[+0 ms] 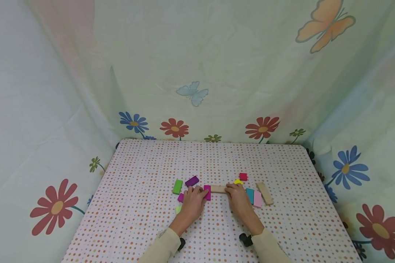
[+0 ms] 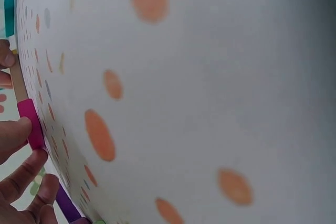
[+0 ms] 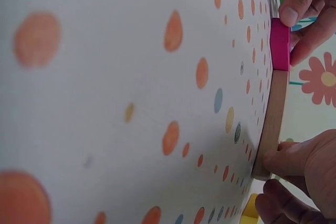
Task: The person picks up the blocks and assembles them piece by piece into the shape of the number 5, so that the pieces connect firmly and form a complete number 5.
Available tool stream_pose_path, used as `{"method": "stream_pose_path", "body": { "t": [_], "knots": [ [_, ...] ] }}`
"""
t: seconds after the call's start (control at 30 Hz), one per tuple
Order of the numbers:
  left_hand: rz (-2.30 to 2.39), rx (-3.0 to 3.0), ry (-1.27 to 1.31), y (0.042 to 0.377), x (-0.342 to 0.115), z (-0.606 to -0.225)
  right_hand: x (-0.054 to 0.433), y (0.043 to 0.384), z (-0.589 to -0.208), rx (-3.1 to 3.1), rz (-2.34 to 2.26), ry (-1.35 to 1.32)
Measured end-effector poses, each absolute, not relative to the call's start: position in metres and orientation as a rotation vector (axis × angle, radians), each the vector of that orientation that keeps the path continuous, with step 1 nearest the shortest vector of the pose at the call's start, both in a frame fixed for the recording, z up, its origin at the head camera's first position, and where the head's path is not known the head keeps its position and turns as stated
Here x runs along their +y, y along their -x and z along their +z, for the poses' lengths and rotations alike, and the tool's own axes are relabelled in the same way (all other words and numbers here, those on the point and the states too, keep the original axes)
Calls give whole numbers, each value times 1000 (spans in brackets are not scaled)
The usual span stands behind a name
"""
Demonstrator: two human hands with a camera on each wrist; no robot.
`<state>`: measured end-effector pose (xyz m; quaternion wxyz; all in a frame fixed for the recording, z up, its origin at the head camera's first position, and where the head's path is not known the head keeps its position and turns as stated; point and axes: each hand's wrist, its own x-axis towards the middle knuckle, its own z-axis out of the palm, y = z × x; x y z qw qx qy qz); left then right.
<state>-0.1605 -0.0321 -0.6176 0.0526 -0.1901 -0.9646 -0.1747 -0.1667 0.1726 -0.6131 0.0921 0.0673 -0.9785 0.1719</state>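
Left hand [image 1: 191,205]: angles inward, bent fingers pinching the magenta block [image 1: 208,193].
Magenta block: on the dotted table [image 1: 141,219], touching the left end of the wooden plank [image 1: 218,189].
Right hand [image 1: 241,201]: apart, angled inward, pinching the wooden plank's right end.
Teal block [image 1: 250,196], pink block [image 1: 257,199]: just right of the right hand.

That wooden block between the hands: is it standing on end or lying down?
Lying down: in the head view, the wooden block stretches lengthwise along the table from the magenta block to the right hand.

left fingers [image 2: 23,173]: pinch magenta block [image 2: 35,129] | wooden block [image 2: 18,85]: touching it
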Motion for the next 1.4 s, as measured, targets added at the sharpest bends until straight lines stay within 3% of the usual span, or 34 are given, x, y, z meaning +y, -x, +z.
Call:
{"method": "stream_pose_path", "body": {
  "t": [1.4],
  "knots": [
    [-461, -2991, 548, 173, -28, -617, 172, 177, -617, -2822, 541, -256]
  ]
}}
